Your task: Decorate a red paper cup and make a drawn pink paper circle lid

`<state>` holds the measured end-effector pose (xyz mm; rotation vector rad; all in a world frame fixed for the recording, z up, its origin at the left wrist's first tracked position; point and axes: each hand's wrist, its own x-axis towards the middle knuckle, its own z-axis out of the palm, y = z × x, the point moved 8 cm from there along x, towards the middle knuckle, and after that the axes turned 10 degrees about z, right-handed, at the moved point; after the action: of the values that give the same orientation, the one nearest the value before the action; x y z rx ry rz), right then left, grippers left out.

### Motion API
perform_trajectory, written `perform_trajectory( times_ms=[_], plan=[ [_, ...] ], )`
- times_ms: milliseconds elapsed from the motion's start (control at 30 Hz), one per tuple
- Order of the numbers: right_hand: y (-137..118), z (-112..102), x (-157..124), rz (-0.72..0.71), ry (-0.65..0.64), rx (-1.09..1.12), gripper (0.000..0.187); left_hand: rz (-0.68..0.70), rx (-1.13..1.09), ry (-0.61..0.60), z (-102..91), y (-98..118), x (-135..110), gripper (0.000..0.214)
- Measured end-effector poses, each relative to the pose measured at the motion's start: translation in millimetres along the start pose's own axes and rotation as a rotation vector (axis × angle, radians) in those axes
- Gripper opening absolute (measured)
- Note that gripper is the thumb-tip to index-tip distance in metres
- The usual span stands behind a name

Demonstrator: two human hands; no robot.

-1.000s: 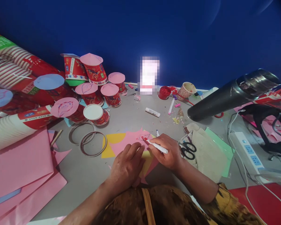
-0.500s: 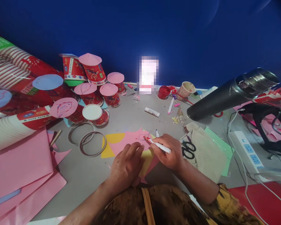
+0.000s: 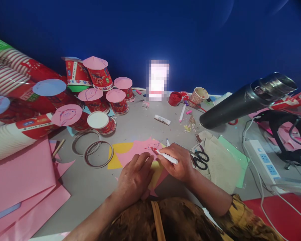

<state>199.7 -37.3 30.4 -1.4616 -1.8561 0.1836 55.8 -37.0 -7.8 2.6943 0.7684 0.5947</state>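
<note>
My right hand (image 3: 179, 164) is closed round a white marker (image 3: 168, 157) with a red tip. The tip touches a pink paper (image 3: 130, 151), where red strokes fill part of a dark outlined drawing. My left hand (image 3: 136, 175) lies over the near edge of the pink paper with its fingers bent a little, pressing it down; the thumb is mostly hidden. Yellow paper (image 3: 114, 157) shows beneath the pink sheet. Beyond the right hand the end of another pen (image 3: 168, 142) pokes out. Black-handled scissors (image 3: 201, 160) lie just right of that hand.
Red paper cups (image 3: 97, 77) with paper discs stand at the back left, near two tape rings (image 3: 99, 154) and pink sheets (image 3: 20, 174). A glue stick (image 3: 162, 119) lies ahead. At the right are a black flask (image 3: 230, 105), a cloth (image 3: 223, 167) and a power strip (image 3: 264, 160) with cables.
The marker tip has shifted slightly left, and more red shows on the drawing. My right hand has moved a little left with it; my left hand keeps its place.
</note>
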Motion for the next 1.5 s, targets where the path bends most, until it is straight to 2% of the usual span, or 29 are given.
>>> perform_trajectory(
  times_ms=[267,467,700,900,1000,1100,1267,1500],
  plan=[
    [-2,2,1,-0.027,-0.001,-0.003,0.010,-0.036,-0.023,-0.044,3.5,-3,-1,0.034],
    [2,-3,0,0.021,0.032,-0.010,0.008,-0.023,-0.012,-0.031,3.8,-2,-1,0.036],
    [-1,1,0,0.013,-0.014,-0.009,0.013,-0.034,-0.014,-0.033,4.5,-3,-3,0.036],
    [1,3,1,0.014,-0.016,-0.019,0.010,-0.040,-0.003,-0.008,5.9,-4,-3,0.035],
    [4,-1,-1,0.046,0.017,-0.034,0.011,-0.027,0.005,0.037,3.8,-3,-4,0.037],
    [5,-6,-3,0.062,0.052,-0.033,0.011,-0.016,0.003,0.015,6.0,-2,-4,0.037],
    [1,-5,-3,0.034,0.043,-0.013,0.009,-0.063,0.016,0.018,10.0,-6,-7,0.041],
    [-1,-2,1,0.011,0.030,-0.037,0.010,-0.045,0.011,0.021,13.1,-6,-8,0.038]
  ],
)
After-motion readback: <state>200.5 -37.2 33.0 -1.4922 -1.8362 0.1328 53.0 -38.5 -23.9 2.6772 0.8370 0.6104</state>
